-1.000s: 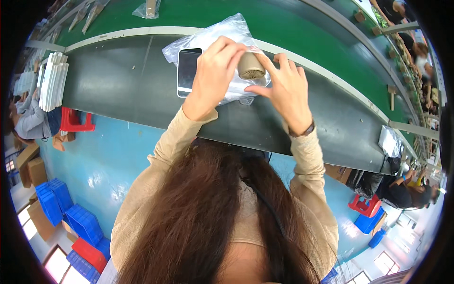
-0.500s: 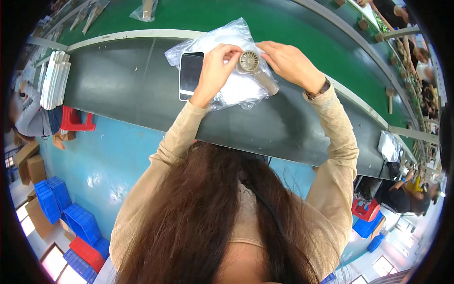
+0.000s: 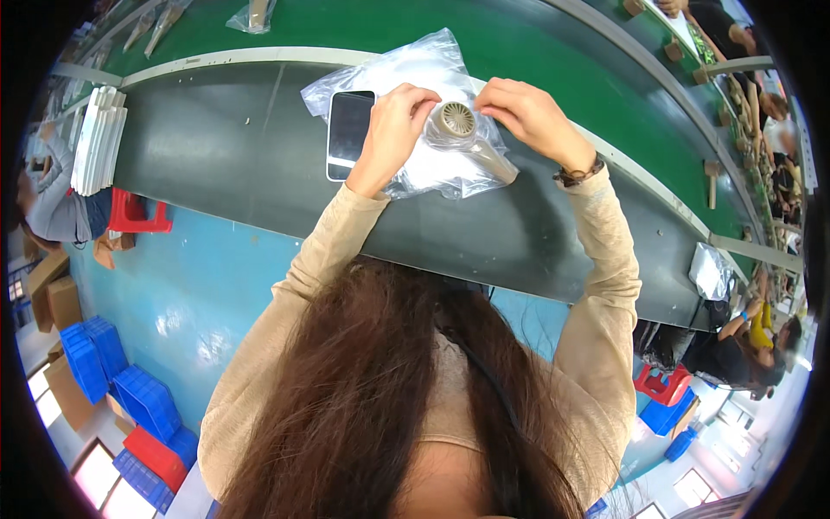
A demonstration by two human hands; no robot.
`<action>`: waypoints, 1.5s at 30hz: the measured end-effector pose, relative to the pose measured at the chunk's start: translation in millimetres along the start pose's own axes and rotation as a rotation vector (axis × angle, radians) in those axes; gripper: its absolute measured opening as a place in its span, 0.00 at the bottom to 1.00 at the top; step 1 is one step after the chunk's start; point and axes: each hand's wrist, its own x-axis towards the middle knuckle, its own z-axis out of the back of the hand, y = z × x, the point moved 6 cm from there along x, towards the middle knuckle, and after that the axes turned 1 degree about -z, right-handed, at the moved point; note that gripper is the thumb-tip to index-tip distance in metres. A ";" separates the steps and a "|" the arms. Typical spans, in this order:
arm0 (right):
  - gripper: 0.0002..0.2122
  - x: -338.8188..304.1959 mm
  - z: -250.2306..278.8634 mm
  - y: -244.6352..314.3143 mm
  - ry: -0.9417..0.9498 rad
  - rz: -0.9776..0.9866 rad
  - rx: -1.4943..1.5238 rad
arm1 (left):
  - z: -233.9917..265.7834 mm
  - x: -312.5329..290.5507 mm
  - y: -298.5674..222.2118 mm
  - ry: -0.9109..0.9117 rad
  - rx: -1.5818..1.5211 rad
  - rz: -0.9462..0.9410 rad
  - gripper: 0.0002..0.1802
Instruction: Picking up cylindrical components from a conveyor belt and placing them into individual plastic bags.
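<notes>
A beige handheld fan [image 3: 456, 119] with a round, slatted head lies on a pile of clear plastic bags [image 3: 435, 62] on the dark bench. Clear film covers its handle, which points toward the lower right. My left hand [image 3: 393, 130] is closed in a pinch on the plastic bag just left of the fan head. On the other side, my right hand [image 3: 529, 117] pinches the film's edge with fingertips and thumb, a little above and right of the fan. Beside my left hand rests a white-edged smartphone [image 3: 350, 134] with a dark screen, partly over the bags.
Beyond the dark bench [image 3: 199, 130] runs a green conveyor belt [image 3: 346, 26] carrying a bagged fan [image 3: 257, 15]. White panels [image 3: 99, 143] stand stacked at the bench's left end. A red stool [image 3: 138, 214] and blue crates [image 3: 147, 402] are on the floor. Other people sit at both sides.
The film now lies over the fan's handle, and the fan has shifted slightly down and right. My right hand's fingers have drawn together, slightly away from the fan head.
</notes>
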 end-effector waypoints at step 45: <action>0.12 -9.4 76.3 -321.7 -0.986 -0.592 -0.520 | -57.1 -60.2 -14.3 0.234 0.369 -0.208 0.06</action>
